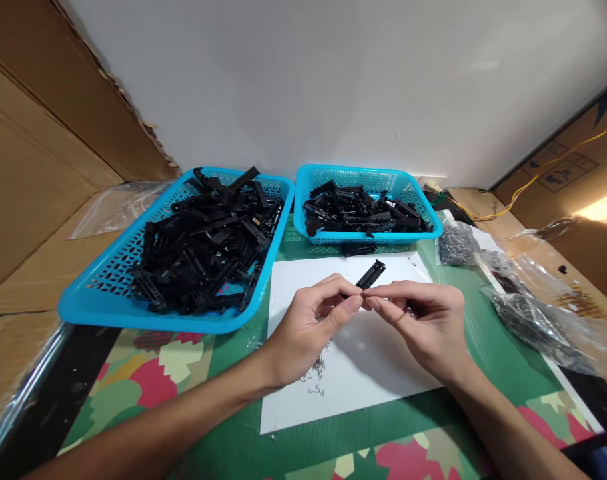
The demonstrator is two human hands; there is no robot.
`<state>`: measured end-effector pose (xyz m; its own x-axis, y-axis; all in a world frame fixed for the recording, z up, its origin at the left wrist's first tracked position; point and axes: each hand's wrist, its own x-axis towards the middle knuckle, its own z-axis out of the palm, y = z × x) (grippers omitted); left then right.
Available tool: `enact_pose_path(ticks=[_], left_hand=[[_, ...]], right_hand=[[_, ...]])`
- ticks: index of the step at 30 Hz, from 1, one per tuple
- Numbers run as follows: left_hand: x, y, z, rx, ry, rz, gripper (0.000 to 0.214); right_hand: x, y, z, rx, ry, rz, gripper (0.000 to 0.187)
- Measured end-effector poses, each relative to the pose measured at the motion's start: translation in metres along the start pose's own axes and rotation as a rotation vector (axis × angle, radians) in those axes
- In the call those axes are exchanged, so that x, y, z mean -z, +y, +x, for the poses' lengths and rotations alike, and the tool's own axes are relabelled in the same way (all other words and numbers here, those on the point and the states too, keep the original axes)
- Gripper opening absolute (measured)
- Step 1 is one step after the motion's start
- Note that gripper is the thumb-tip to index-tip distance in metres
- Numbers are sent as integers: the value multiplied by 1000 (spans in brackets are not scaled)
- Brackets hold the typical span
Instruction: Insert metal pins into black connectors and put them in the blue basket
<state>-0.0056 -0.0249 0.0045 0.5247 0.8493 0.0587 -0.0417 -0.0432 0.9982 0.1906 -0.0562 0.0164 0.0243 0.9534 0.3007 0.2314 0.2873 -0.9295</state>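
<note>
Above the white sheet (293,407), my left hand (318,320) is closed in a pinch on a slim black plastic part (371,273), whose far end sticks out beyond the fingers. My right hand (423,313) meets it there, thumb and forefinger pressed together at the part's near end. Whatever small thing lies between the right fingertips is hidden. Several thin bent wire pieces (317,368) lie on the sheet beside my left wrist. Another black part (359,250) lies at the sheet's back edge.
Two blue baskets, a large one at left (168,323) and a smaller one at the back (368,236), hold many black parts. Clear bags of small metal pieces (456,241) lie at right. Cardboard (28,173) stands at left; yellow wires (516,197) run along the right.
</note>
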Motion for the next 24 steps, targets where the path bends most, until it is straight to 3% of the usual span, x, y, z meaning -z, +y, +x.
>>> enact_pose_path(ticks=[9, 13, 21, 24], left_hand=[[2, -3, 2, -80, 28, 28, 21], [1, -4, 4, -100, 64, -48, 17], [3, -2, 9, -92, 64, -157, 22], [5, -1, 12, -101, 61, -124, 24]], right_hand=[[-4, 2, -2, 31, 85, -123, 10], [-6, 3, -9, 169, 54, -208, 12], [-5, 8, -13, 443, -42, -277, 39], [1, 8, -8, 498, -116, -328, 37]])
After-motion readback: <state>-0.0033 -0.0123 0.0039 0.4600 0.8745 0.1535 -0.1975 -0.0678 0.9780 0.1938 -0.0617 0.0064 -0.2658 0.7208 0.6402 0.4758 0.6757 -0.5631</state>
